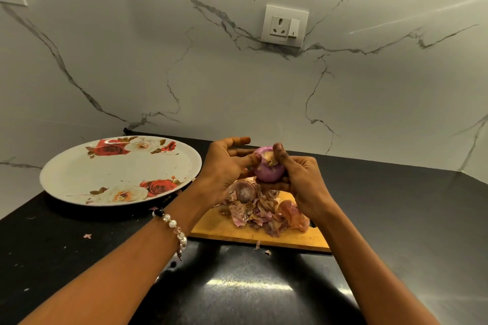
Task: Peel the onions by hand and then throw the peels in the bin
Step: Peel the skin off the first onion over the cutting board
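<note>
Both hands up over the wooden board (227, 229): left hand (224, 169) half-curled w/ fingers spread, thumb pressing the purple onion (268, 167), right hand (301, 182) cupped under it, thumb hooked on the top end. Below them a heap of peels (264, 212) on the board, w/ what looks like another unpeeled onion (244, 191) at its left edge, partly hidden by the wrist. Black counter (396, 219), rose-print plate (105, 174) to the left w/ nothing on it, marble wall w/ a socket (284, 26) behind; bead bracelet (174, 229) on left wrist.
</note>
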